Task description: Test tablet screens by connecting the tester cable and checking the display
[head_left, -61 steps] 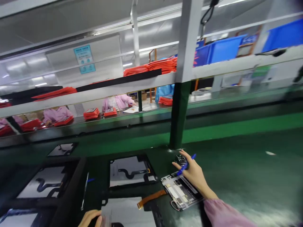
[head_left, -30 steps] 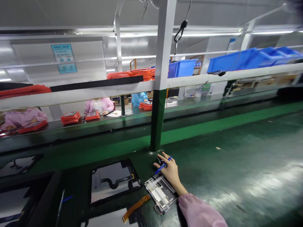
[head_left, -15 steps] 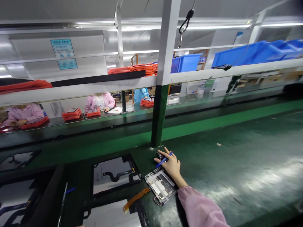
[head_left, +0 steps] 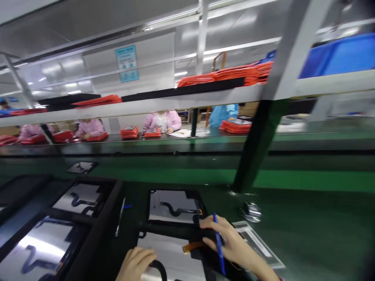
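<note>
My right hand [head_left: 230, 242] is closed around a blue pen-shaped tool [head_left: 219, 244], which stands steeply between the fingers. Its fingertips hover by the right edge of the near display panel [head_left: 175, 249], close to an orange flex cable [head_left: 193, 246]. At the bottom, my left hand [head_left: 136, 263] is over the panel's left part, its fingers together at the end of a black flex cable [head_left: 159, 268]. Partly behind my right wrist lies the tablet body with a circuit board [head_left: 260, 246]. A second display panel [head_left: 178, 201] with a curved black cable lies just beyond.
A shiny round metal object [head_left: 252, 212] sits near the foot of the post [head_left: 254, 148]. To the left, black trays [head_left: 101, 222] hold several panels, beside tweezers [head_left: 120, 216]. Across the bench, people in pink and blue work by red stacks [head_left: 129, 132].
The view has swung left. My right hand, carrying the blue tool, has come back from the metal object to the near panel. My left hand has entered at the bottom.
</note>
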`<move>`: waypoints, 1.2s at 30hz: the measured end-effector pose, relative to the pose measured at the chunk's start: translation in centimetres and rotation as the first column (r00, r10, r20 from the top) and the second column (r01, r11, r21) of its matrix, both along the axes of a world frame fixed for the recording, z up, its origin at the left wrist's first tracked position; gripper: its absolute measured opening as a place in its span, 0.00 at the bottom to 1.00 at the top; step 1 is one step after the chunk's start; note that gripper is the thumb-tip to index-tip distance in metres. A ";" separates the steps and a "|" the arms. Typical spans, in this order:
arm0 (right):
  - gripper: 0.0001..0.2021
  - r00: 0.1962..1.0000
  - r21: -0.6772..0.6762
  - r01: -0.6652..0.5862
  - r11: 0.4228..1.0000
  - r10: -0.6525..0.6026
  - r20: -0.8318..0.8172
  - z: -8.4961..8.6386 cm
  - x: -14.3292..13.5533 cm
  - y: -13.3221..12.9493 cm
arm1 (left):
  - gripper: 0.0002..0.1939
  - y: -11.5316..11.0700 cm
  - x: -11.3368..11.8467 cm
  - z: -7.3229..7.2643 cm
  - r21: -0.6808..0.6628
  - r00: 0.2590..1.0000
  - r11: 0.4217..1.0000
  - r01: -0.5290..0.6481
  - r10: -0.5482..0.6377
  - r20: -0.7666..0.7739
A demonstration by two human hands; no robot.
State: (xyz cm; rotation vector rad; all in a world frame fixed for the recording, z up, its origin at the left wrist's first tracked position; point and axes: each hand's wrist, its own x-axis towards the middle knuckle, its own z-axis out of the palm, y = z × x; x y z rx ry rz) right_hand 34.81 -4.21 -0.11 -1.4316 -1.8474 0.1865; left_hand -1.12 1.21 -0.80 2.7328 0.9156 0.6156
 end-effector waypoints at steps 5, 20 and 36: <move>0.22 0.963 -0.247 -0.182 0.952 0.223 0.151 -0.6 -2.8 0.3 | 0.25 -1.8 1.5 0.4 0.026 0.999 0.999 0.033 -0.032 -0.033; 0.04 0.976 0.002 -0.188 0.982 0.187 -0.112 -2.5 -2.1 1.2 | 0.09 -0.6 2.1 -0.5 0.372 0.934 0.858 0.355 -0.313 -0.170; 0.27 0.837 -0.340 -0.275 0.899 0.050 -0.545 -1.2 -2.6 1.4 | 0.30 3.3 12.4 2.6 -0.921 0.855 0.281 0.271 0.369 0.364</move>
